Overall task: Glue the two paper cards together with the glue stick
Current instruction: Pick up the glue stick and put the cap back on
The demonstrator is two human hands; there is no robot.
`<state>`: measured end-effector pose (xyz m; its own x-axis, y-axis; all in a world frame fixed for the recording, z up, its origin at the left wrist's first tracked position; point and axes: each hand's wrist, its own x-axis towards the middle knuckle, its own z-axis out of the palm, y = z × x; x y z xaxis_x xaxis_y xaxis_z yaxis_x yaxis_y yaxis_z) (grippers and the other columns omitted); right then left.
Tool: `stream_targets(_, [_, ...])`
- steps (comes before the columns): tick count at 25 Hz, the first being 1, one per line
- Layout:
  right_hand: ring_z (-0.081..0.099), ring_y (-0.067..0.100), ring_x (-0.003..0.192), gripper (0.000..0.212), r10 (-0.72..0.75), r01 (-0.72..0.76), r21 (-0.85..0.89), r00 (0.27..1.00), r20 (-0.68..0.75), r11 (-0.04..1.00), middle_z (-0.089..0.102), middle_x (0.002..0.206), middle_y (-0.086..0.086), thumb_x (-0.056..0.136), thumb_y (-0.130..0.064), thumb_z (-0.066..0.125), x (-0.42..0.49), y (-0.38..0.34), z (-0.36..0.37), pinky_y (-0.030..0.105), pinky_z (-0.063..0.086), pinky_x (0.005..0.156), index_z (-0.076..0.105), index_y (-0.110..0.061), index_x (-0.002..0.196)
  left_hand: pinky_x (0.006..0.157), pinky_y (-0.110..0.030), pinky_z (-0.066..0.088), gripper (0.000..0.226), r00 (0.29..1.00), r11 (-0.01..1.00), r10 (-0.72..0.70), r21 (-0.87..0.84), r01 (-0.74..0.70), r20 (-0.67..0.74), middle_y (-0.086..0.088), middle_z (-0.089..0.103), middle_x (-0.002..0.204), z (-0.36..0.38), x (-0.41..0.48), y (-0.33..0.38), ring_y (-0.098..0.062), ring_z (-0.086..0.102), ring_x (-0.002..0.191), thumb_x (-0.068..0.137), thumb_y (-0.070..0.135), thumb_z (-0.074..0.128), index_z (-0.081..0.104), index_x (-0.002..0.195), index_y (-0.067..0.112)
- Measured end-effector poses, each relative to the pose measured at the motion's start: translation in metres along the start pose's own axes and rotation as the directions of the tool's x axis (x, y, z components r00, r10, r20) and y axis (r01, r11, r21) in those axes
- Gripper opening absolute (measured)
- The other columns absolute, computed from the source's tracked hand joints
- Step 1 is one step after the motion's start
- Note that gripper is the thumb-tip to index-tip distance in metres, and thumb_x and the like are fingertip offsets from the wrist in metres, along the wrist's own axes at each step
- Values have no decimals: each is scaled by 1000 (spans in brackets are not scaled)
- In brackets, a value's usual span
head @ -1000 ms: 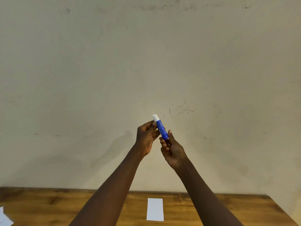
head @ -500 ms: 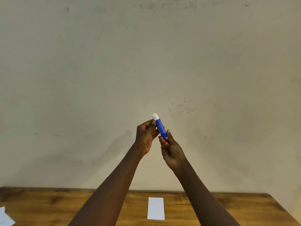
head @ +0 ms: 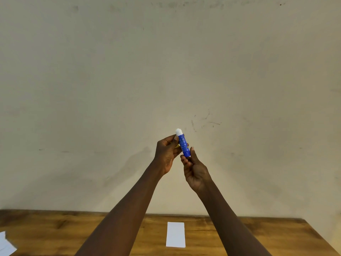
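Far left, a white paper piece (head: 5, 244) sits at the table (head: 55, 230) edge, partly cropped; could be the second card, can't tell. Left hand (head: 166, 154) is raised in front of the wall (head: 166, 71), fingers curled narrow around the upper barrel of the blue glue stick (head: 183, 145), thumb near the white tip; something yellowish shows under the fingers, unclear what. Stick is tilted, white end up and slightly left. The white end looks like exposed glue or a cap, can't tell which. Right hand (head: 195, 169) pinches the stick's bottom end, fingers closed tight on the base, likely placed there to twist the glue up while the left steadies the tube. One white paper card (head: 175, 234) lies flat on the wooden table between the forearms, well below the hands, untouched. Judgement: prep stage, no glue applied yet, cards not joined.
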<state>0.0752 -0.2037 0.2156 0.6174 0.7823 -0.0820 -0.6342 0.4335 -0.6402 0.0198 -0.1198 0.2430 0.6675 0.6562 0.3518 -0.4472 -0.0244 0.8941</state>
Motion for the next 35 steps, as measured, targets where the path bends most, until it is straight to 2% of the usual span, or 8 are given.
stream_targets(5, [69,13,57,8,-206,206,22,978,43,978,61,89,17,82,1,55,-1,6,-1,18,58,57,59,-6,79,64,-21,56,28,1000,1000,-6,-5,6,-1,-4,62,88,1,-2,0,-9,69,61,93,9,41,52,115,-3])
stream_targets(7, [69,13,56,6,-170,172,-39,984,44,984,62,89,17,85,-12,55,-1,5,-1,18,57,56,57,-8,82,63,-20,56,26,1000,1000,-9,-13,9,-16,-3,62,87,0,-2,-1,-10,69,61,92,8,42,52,114,-2])
stream_targets(10, [61,9,42,46,-5,7,-133,1000,15,991,66,58,6,88,-48,41,-3,-1,0,14,52,45,59,-5,84,63,-19,57,25,1000,999,-6,-33,5,-11,-3,62,88,1,-3,0,-10,69,61,92,8,42,53,112,-1])
stream_targets(13, [55,7,36,35,-18,18,-26,999,28,1000,61,48,2,88,-37,47,-3,0,3,11,48,40,59,-4,86,65,-21,56,27,1000,1000,3,-26,-3,-7,-2,62,89,4,-3,2,-10,69,62,92,10,42,53,114,-1])
stream_targets(18, [69,13,57,9,-174,168,78,981,83,983,62,88,16,85,-8,54,-3,5,3,18,58,58,60,-2,86,65,-21,56,28,1000,1000,5,-20,-6,-13,-4,62,86,4,-5,4,-11,69,61,93,10,41,52,115,-2])
stream_targets(23, [60,9,39,47,1,-2,-50,1000,-7,999,65,54,6,86,-47,46,-7,0,4,14,51,42,59,-1,84,71,-22,56,28,1000,1000,19,-10,-19,-19,-2,62,90,1,-4,6,-16,66,72,92,9,42,51,116,-2])
stream_targets(31, [70,14,59,8,-148,138,129,986,77,982,60,91,18,85,1,51,-5,7,7,18,56,52,54,-6,86,64,-21,56,29,1000,1000,22,-8,-22,-5,-4,61,87,0,-5,9,-10,69,61,93,8,40,50,117,-4])
stream_targets(35, [66,11,49,33,-16,11,86,998,64,996,66,67,11,87,-35,52,-9,3,7,17,56,48,57,-3,94,63,-21,56,29,1000,1000,17,2,-17,5,-7,61,89,-4,-5,5,-11,69,62,92,9,42,51,116,-4])
